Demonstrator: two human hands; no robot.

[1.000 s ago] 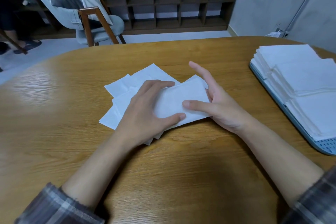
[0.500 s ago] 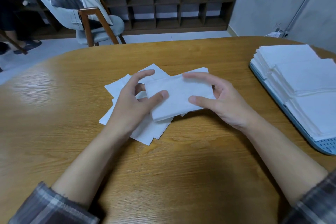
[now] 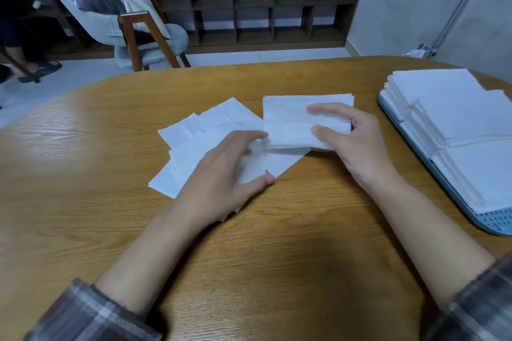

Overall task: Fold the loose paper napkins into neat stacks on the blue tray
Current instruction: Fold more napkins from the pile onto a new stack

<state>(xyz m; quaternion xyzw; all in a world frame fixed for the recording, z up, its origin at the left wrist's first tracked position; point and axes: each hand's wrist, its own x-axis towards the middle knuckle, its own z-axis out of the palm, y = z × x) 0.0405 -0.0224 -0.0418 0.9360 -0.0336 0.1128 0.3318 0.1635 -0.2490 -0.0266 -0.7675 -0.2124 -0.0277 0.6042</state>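
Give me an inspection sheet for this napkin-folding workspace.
Surface: wooden table, glare patch at left.
Job's things: folded napkin in hand, next to loose napkins; white stacks on blue tray at right.
Clutter: nothing seen.
Hands: right hand pinches the folded napkin; left hand lies over the loose napkins.
Cables: thin line up right wall, cable or conduit, cannot tell.
Surroundings: chair, dark shelf unit, another person's foot far left.

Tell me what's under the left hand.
The left hand lies over the loose napkins fanned on the table. Their corners show around it; how many sheets sit beneath the palm is hidden.
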